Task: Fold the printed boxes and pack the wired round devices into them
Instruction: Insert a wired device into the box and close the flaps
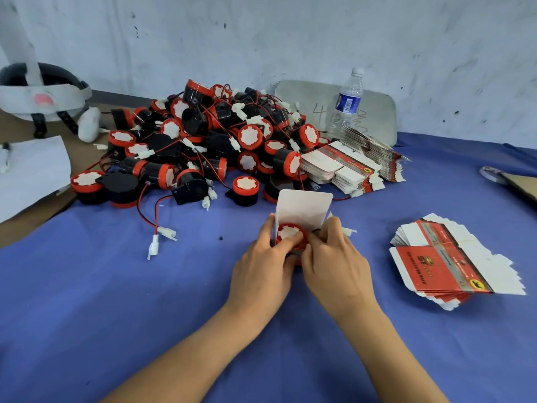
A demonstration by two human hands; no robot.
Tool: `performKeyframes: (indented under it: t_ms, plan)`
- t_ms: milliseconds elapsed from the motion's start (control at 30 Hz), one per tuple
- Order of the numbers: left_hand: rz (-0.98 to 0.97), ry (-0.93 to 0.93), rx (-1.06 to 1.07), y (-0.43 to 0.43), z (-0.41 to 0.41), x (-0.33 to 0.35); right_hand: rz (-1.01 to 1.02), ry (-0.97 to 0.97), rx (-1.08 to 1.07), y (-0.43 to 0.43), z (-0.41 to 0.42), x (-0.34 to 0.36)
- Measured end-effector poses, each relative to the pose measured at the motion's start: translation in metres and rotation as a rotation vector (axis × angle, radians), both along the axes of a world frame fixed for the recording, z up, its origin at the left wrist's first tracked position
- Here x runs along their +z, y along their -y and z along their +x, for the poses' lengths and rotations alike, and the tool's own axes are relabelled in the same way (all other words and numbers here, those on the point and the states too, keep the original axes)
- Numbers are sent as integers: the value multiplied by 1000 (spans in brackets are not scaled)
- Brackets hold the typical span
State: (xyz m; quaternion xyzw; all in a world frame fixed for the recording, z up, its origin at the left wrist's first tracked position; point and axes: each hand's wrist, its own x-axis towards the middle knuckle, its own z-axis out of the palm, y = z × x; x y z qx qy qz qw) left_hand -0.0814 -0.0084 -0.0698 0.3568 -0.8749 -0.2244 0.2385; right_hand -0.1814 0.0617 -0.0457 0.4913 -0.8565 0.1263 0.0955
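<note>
item: our left hand [263, 257] and right hand [334, 257] both grip one box [303, 209], pressing in a device [290, 234]. risk, we judge: its wire snags the flap.

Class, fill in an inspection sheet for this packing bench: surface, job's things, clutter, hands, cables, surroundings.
Surface: blue cloth on a table.
Job's things: pile of round devices; flat boxes, near stack, far stack; one box, flap up, with a device in it.
Clutter: water bottle, white paper, headgear, tape roll.
Hands: left hand and right hand grip the box; left thumb rests on the device.
Cables: red and black wires with white plugs trail from the pile.
Surroundings: white wall, grey board leaning on it.
</note>
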Motion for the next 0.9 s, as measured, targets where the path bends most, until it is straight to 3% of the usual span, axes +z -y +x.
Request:
performKeyframes:
  t_ms: [233,433,733,900]
  plan:
    - [-6,-8,2,2,1,-2,-22,-24,62,-4,13,5]
    - [14,-28,-3,4,0,-4,-94,87,21,-5,9,8]
    - [-5,-26,-5,4,0,-4,-190,-12,37,-8,10,11]
    - [-12,-31,7,4,0,-4,-60,-36,4,-9,4,13]
